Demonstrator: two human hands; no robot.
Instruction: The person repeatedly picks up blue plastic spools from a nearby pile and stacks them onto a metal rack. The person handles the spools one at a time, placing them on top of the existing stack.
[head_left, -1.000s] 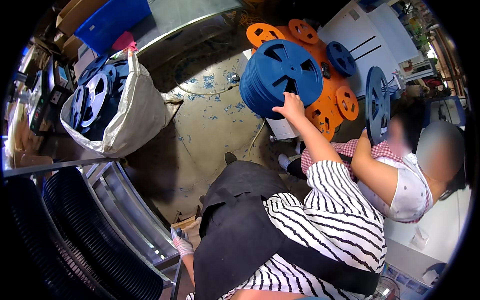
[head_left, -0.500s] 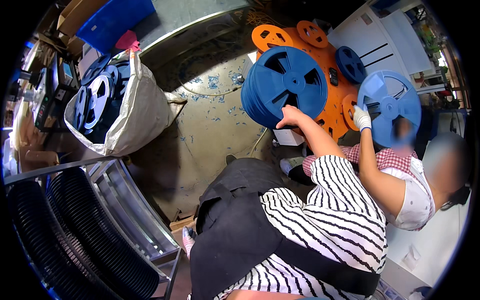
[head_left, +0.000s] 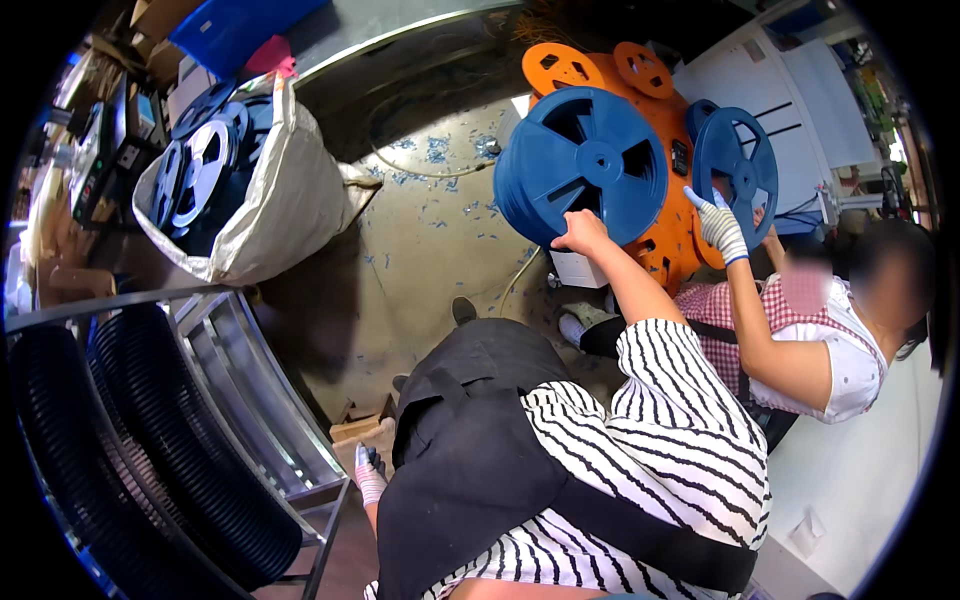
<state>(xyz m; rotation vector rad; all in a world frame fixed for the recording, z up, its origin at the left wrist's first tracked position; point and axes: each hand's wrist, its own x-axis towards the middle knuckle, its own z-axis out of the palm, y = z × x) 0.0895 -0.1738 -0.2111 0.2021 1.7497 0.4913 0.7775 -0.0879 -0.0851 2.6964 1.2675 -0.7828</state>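
Observation:
My bare right hand (head_left: pixel 581 233) is at the lower rim of a thick stack of blue plastic reels (head_left: pixel 610 185), with its fingers curled over the edge of the front reel and its thumb pointing left. The stack stands upright against an orange machine (head_left: pixel 672 212). Down at my left side hangs my left hand (head_left: pixel 369 474), in a striped glove with grey fingers. Its fingers are apart and hold nothing. To the right, a co-worker's gloved hand (head_left: pixel 722 228) touches the rim of a separate blue reel (head_left: pixel 765 185).
A white woven sack (head_left: pixel 300 190) full of blue reels stands at left. Nearer is a metal rack (head_left: pixel 255 400) packed with dark reels. Blue scraps (head_left: pixel 437 150) and a hose (head_left: pixel 430 188) lie on the floor. The co-worker (head_left: pixel 800 350) stands close on my right.
The co-worker's blue reel has moved left, closer to the orange machine. My left hand shows more fully at my side. My right hand stays at the reel stack.

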